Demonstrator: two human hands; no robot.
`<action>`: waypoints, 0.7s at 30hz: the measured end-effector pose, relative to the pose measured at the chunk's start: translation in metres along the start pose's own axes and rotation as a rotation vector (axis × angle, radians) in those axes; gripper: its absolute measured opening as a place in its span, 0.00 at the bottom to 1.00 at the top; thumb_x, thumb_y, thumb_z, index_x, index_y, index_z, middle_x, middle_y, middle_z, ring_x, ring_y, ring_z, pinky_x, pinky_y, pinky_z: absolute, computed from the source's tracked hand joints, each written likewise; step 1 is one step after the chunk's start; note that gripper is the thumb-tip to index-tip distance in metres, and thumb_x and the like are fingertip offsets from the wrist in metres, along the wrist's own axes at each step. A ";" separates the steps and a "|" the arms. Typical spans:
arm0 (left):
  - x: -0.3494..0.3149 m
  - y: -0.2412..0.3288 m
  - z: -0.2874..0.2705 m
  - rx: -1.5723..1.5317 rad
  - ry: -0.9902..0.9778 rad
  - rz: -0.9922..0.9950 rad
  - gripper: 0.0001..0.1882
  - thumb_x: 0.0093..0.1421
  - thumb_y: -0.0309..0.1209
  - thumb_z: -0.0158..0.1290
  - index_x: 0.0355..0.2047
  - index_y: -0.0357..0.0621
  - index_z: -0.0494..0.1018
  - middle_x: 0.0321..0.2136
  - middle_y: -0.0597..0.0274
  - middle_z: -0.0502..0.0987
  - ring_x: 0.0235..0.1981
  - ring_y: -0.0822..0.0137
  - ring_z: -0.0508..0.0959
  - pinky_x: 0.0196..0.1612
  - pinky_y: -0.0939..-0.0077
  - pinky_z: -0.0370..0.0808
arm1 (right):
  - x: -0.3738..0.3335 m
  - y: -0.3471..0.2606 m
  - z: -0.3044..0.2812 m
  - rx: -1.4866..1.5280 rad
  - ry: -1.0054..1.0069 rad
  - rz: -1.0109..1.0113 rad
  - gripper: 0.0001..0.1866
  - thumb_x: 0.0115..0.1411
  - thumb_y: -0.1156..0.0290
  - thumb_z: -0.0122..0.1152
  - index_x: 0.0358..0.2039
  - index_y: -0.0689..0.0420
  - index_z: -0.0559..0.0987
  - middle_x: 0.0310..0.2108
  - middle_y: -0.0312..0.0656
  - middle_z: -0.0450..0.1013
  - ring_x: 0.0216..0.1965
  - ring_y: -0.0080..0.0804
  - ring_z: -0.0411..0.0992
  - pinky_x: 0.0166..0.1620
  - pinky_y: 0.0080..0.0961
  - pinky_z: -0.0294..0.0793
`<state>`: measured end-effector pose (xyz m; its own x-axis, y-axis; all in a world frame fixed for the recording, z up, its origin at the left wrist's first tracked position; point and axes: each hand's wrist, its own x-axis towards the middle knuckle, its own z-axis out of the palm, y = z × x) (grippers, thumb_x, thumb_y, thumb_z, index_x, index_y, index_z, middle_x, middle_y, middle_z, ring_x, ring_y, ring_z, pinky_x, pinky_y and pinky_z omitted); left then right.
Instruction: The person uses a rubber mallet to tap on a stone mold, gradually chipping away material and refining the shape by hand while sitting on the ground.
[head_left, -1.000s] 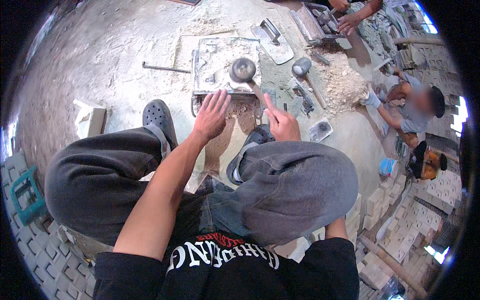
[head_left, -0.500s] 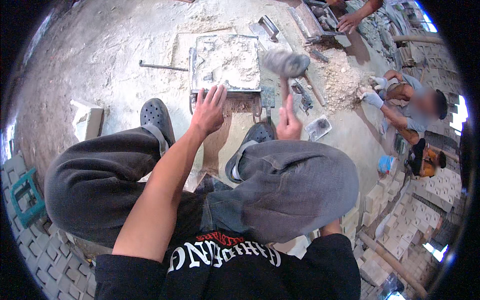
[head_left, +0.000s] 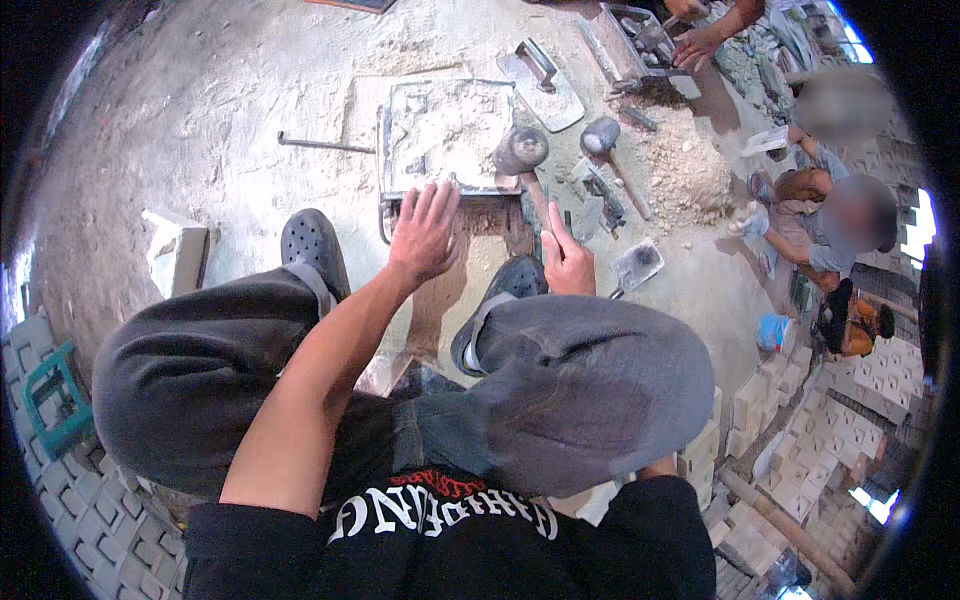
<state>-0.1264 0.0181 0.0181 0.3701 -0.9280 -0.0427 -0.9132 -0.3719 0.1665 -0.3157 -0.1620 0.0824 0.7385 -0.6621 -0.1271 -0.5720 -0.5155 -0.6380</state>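
A square metal mould (head_left: 386, 135) lies on the floor before my feet, filled with pale, rough powdery material (head_left: 450, 125). At its near edge rests my left hand (head_left: 425, 232), fingers stretched out and holding nothing. My right hand (head_left: 570, 265) is closed round the wooden handle of a mallet (head_left: 522, 150). The mallet's dark round head is over the right side of the mould; whether it touches the fill I cannot tell. A second mallet (head_left: 601, 136) lies on the floor to the right, beside some dark metal fittings (head_left: 597, 185).
A plastering float (head_left: 541, 85) lies beyond the mould, a small trowel (head_left: 638, 264) to the right. A thin rod (head_left: 325, 143) extends left. Loose powder (head_left: 688, 175) is heaped before a co-worker (head_left: 800, 190). Another person's hands (head_left: 700, 45) work at a second mould (head_left: 640, 45).
The mallet in my right hand has swung left and nearer, over the mould's right side. My left hand has shifted slightly right and nearer. The co-worker's raised hand has moved from the powder heap.
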 end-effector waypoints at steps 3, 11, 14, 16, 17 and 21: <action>0.032 0.014 0.002 0.006 0.014 0.155 0.44 0.60 0.50 0.53 0.71 0.40 0.55 0.72 0.54 0.55 0.73 0.56 0.54 0.74 0.55 0.49 | -0.008 0.005 0.000 0.144 0.086 0.019 0.26 0.73 0.61 0.52 0.69 0.51 0.67 0.54 0.58 0.74 0.49 0.46 0.79 0.45 0.33 0.76; 0.147 0.003 0.022 -0.084 -0.029 0.347 0.41 0.68 0.59 0.41 0.73 0.47 0.53 0.74 0.55 0.53 0.75 0.57 0.50 0.75 0.55 0.45 | -0.077 0.094 0.052 0.593 0.268 0.297 0.35 0.74 0.58 0.50 0.75 0.55 0.53 0.24 0.29 0.62 0.23 0.14 0.56 0.25 0.18 0.55; 0.158 -0.004 0.024 -0.075 -0.010 0.360 0.38 0.71 0.55 0.37 0.73 0.47 0.52 0.75 0.59 0.51 0.75 0.58 0.49 0.76 0.54 0.43 | -0.109 0.112 0.043 0.586 0.268 0.424 0.33 0.74 0.58 0.50 0.74 0.55 0.55 0.31 0.34 0.63 0.30 0.19 0.59 0.31 0.20 0.58; 0.153 -0.019 0.023 -0.101 0.052 0.296 0.37 0.70 0.52 0.38 0.73 0.47 0.52 0.74 0.57 0.52 0.75 0.56 0.50 0.75 0.52 0.44 | -0.117 0.112 0.045 0.603 0.247 0.468 0.33 0.74 0.58 0.50 0.74 0.56 0.56 0.36 0.37 0.65 0.34 0.22 0.61 0.34 0.22 0.60; 0.152 -0.020 0.021 -0.121 0.080 0.260 0.36 0.70 0.51 0.38 0.73 0.47 0.52 0.74 0.56 0.52 0.75 0.56 0.51 0.75 0.51 0.44 | -0.123 0.113 0.045 0.604 0.240 0.492 0.32 0.74 0.58 0.50 0.73 0.56 0.57 0.38 0.38 0.65 0.37 0.24 0.62 0.36 0.23 0.61; 0.156 -0.024 0.014 -0.008 0.068 0.091 0.36 0.71 0.50 0.36 0.74 0.47 0.51 0.74 0.54 0.51 0.75 0.51 0.49 0.75 0.48 0.41 | -0.134 0.111 0.048 0.600 0.201 0.526 0.31 0.74 0.57 0.50 0.72 0.56 0.59 0.48 0.44 0.67 0.46 0.30 0.66 0.44 0.25 0.65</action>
<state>-0.0490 -0.1176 -0.0069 0.2964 -0.9542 0.0397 -0.9423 -0.2854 0.1748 -0.4615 -0.1042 -0.0080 0.3170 -0.8501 -0.4205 -0.4952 0.2298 -0.8378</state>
